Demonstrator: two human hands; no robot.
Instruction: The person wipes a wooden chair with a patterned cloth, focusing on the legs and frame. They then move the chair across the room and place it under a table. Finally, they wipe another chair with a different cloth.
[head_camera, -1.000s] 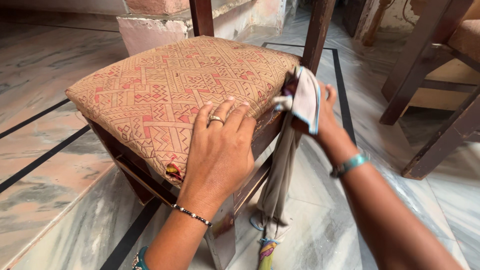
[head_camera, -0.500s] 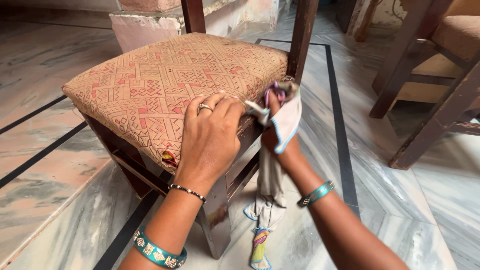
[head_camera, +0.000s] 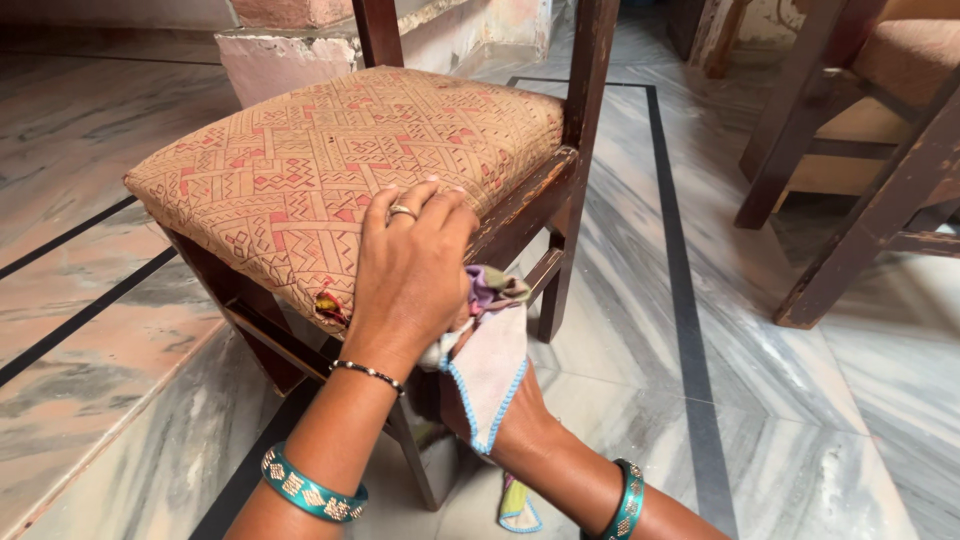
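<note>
My chair cushion (head_camera: 330, 150) was tan with red geometric print, its frame (head_camera: 520, 205) dark brown, my cloth (head_camera: 490, 370) pale pink, blue-edged, floor (head_camera: 760, 400) grey-veined marble, black-striped.

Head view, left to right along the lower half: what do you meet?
Teal bangle on the left wrist → left hand on the patterned chair cushion → cloth held in the right hand → second chair's leg.

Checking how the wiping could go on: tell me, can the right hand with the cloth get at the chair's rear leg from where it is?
Probably yes. The right hand holds the cloth low beside the front leg, and only bare floor lies between it and the rear leg.
</note>
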